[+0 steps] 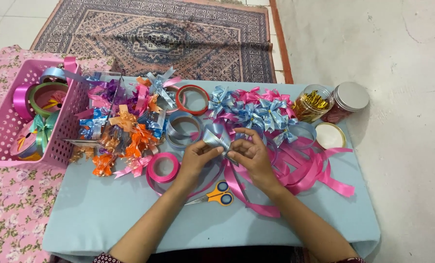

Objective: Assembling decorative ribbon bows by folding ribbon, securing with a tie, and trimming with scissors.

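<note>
Both hands (227, 155) pinch a folded blue ribbon (216, 138) above scissors (218, 194).

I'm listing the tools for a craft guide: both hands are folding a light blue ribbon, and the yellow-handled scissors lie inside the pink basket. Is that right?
Not quite. The scissors are not in the pink basket; the head view shows them lying on the light blue table, just below the hands. The rest holds: the left hand and right hand are both on the light blue ribbon.

Glossy satin ribbon (216, 139), matt cloth table cover (130, 214), pink plastic basket (61, 141)
</note>
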